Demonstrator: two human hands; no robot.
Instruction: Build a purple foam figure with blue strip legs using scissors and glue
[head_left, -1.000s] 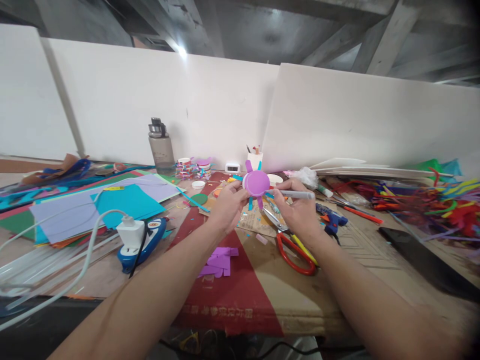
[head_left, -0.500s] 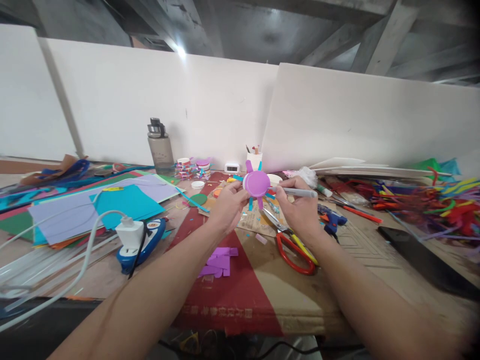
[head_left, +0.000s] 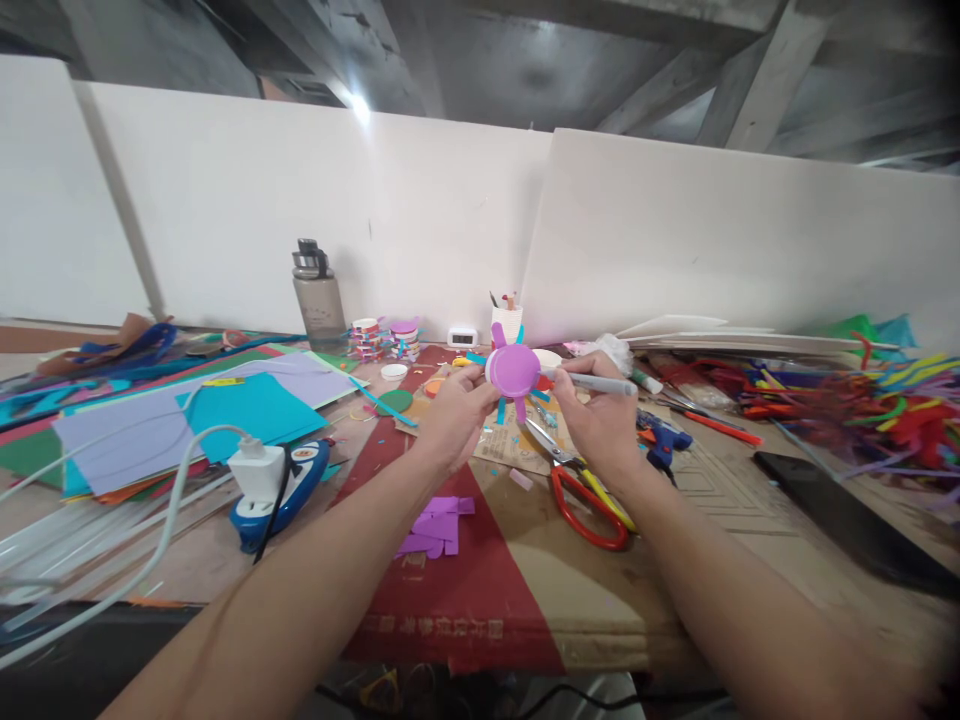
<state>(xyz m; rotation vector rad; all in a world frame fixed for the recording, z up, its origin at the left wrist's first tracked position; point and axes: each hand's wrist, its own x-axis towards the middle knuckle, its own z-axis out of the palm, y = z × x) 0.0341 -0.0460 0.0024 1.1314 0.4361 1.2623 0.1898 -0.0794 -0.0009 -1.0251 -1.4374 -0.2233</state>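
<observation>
the white cup (head_left: pixel 507 322) at the back of the table, at 12 o'clock from the hands, holds a few upright sticks or pens too small to tell apart. at 10 o'clock stands a smoky translucent water bottle (head_left: pixel 319 296) with a dark lid; what is in it cannot be told.

the left hand (head_left: pixel 455 415) is closed in a pinch on the left edge of a round purple paper disc (head_left: pixel 512 369), held up above the table between the two hands. the disc is flat and smooth, with short purple and teal paper strips sticking out around its rim like rays. the right hand (head_left: pixel 596 420) is curled around a slim grey marker (head_left: pixel 592 383), held nearly level with its tip touching the disc's right edge.

below the right hand, at 6 o'clock from the disc, lie scissors (head_left: pixel 583 490) with glossy red and yellow handles on a brown and red cardboard sheet (head_left: pixel 480 585). purple paper scraps (head_left: pixel 437 524) lie at 7 o'clock. flat sheets of coloured paper (head_left: pixel 225 410), teal and lilac on top, are stacked at 9 o'clock, with a white plug (head_left: pixel 257 470) on a blue holder beside them. a blue glue gun (head_left: pixel 664 438) lies at 3 o'clock, and a tangle of bright fuzzy pipe cleaners (head_left: pixel 885 405) farther right.
</observation>
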